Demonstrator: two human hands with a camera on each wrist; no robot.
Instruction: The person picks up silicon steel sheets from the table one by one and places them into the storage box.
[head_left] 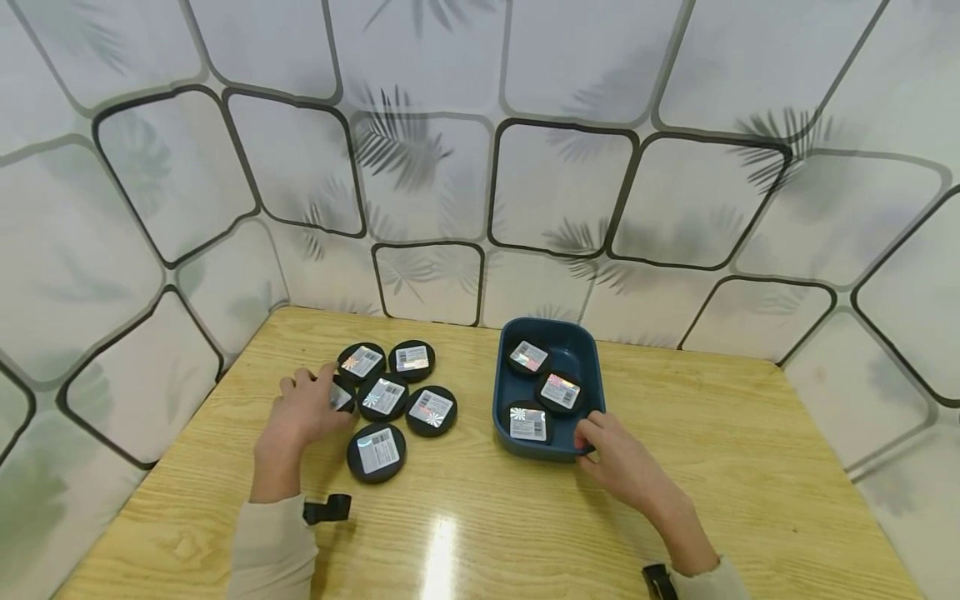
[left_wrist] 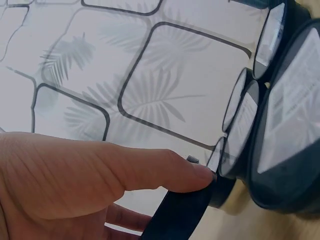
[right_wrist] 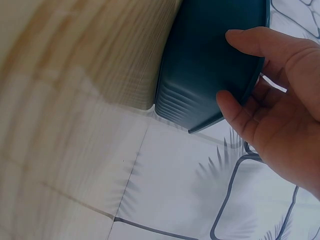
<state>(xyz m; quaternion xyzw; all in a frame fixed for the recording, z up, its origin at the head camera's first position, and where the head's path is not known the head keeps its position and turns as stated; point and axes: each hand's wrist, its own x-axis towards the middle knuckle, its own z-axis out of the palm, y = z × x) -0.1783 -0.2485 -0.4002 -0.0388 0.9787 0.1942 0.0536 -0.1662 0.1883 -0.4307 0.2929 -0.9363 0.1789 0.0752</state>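
Note:
At the left of the table, my left hand point(head_left: 303, 408) pinches a flat round black disc point(head_left: 342, 395) with a white label. In the left wrist view the thumb point(left_wrist: 175, 172) presses its edge and the other fingers lie behind it. Close beside it lie several like discs, among them a centre disc point(head_left: 383, 397) and a front disc point(head_left: 377, 452). A dark blue plastic bin point(head_left: 498, 400) stands to the right, with three labelled discs inside, one a middle disc point(head_left: 560, 392). My right hand point(head_left: 626, 460) grips the bin's near right corner, its fingers over the rim.
The wooden table point(head_left: 720, 433) reaches to patterned fabric walls point(head_left: 427, 175) at the back and both sides. Dark straps point(head_left: 327, 508) with small mounts sit at the wrists.

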